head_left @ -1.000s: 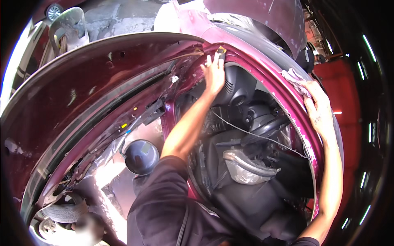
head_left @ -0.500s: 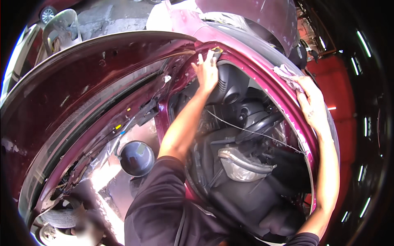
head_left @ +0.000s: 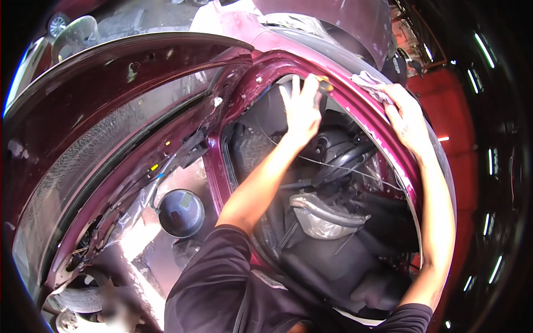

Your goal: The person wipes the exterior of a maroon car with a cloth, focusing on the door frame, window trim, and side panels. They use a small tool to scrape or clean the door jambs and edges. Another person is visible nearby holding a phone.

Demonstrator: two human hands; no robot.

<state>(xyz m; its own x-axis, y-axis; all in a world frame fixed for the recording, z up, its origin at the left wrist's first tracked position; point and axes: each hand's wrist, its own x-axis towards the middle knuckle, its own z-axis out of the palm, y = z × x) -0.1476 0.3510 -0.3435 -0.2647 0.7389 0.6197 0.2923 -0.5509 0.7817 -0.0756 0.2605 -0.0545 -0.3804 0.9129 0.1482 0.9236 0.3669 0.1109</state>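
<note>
My left hand [head_left: 301,108] is up at the front corner of the maroon car's door opening. Some of its fingers are spread, while a small dark-and-yellow pad [head_left: 323,86] is pinched on its right side against the painted door frame [head_left: 348,102]; the pad's exact kind is unclear. Farther right, my right hand [head_left: 408,117] lies on the roof edge, fingers closed round a crumpled greyish-purple cloth [head_left: 368,84]. Below the left hand show the steering wheel [head_left: 344,166] and a thin wire [head_left: 327,165] strung across the opening.
An open maroon door [head_left: 116,94] stands to the left. A loose headlight [head_left: 327,216] rests on the dark seat [head_left: 327,266]. On the floor between door and sill is a dark round bucket [head_left: 181,213]. A tyre [head_left: 80,299] lies at the lower left.
My left hand has moved right along the door frame with the pad, away from the hinge corner. The right hand with the cloth has shifted slightly left in view, as has the whole scene.
</note>
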